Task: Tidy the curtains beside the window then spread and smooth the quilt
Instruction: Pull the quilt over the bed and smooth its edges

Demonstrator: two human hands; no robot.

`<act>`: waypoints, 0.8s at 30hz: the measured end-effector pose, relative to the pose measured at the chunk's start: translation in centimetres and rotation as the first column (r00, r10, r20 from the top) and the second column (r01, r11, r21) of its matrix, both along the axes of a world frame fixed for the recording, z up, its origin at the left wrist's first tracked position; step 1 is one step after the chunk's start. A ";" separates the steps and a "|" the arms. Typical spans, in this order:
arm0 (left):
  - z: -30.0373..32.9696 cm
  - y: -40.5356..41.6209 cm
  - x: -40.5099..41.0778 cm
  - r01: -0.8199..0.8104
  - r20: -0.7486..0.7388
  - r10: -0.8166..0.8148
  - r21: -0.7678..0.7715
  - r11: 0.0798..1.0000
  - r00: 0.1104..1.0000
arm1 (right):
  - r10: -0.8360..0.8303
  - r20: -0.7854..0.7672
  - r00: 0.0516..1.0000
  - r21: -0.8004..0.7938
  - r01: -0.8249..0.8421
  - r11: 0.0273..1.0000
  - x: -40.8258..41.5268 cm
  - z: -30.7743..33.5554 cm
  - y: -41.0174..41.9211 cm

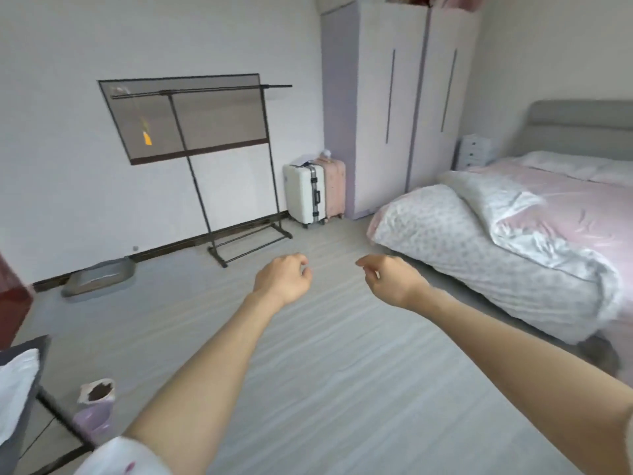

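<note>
Out over the bare floor (342,371), the left hand (282,279) and right hand (390,281) are hanging side by side, each grip loosely curled and holding nothing, probably readying for the bedding. The quilt (496,214) is lying bunched and folded back on the bed (582,121) to the right, well apart from both hands. No curtains or window are showing here.
</note>
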State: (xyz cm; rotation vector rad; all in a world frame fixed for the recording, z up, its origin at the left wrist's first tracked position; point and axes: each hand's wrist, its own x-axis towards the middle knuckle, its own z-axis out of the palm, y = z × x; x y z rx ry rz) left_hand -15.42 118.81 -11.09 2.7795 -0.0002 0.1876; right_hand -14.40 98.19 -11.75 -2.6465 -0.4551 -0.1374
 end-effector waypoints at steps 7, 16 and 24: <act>-0.9 -15.1 11.0 0.405 -0.015 -0.406 -0.048 0.913 0.914 | -0.370 -0.060 0.927 -0.020 0.369 0.929 3.5 -0.3 -13.7; 0.1 -37.2 17.5 0.708 0.020 -0.709 -0.071 0.703 0.705 | -0.687 -0.033 0.726 -0.010 0.687 0.727 3.2 0.3 -31.2; -0.1 -59.1 20.8 0.847 0.074 -0.845 -0.086 0.524 0.530 | -0.801 -0.023 0.599 0.026 0.801 0.598 4.5 -1.1 -50.0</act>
